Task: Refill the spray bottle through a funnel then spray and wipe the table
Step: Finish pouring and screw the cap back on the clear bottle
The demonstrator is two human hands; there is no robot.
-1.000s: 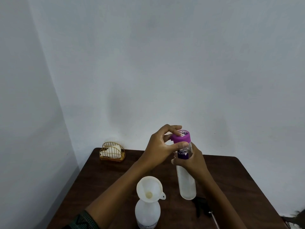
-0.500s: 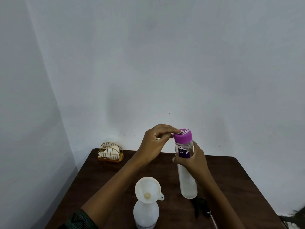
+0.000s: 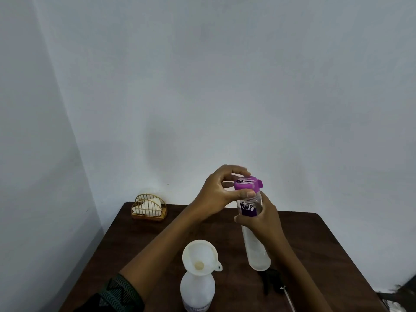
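A tall clear water bottle (image 3: 256,248) with a purple cap (image 3: 247,183) is held upright above the table. My right hand (image 3: 263,221) grips its upper body from behind. My left hand (image 3: 221,194) has thumb and fingers closed around the purple cap. A white spray bottle (image 3: 197,289) stands near the front edge with a white funnel (image 3: 199,255) seated in its neck. Its black spray head (image 3: 271,279) with a thin tube lies on the table to the right.
A dark brown wooden table (image 3: 144,248) fills the lower view, set into a white wall corner. A gold wire holder (image 3: 149,207) with white napkins stands at the back left corner. Some clutter shows on the floor at the far right.
My left hand re-gripped the purple cap, and the cap has turned so its tab now points right. The bottle stays in my right hand at about the same place.
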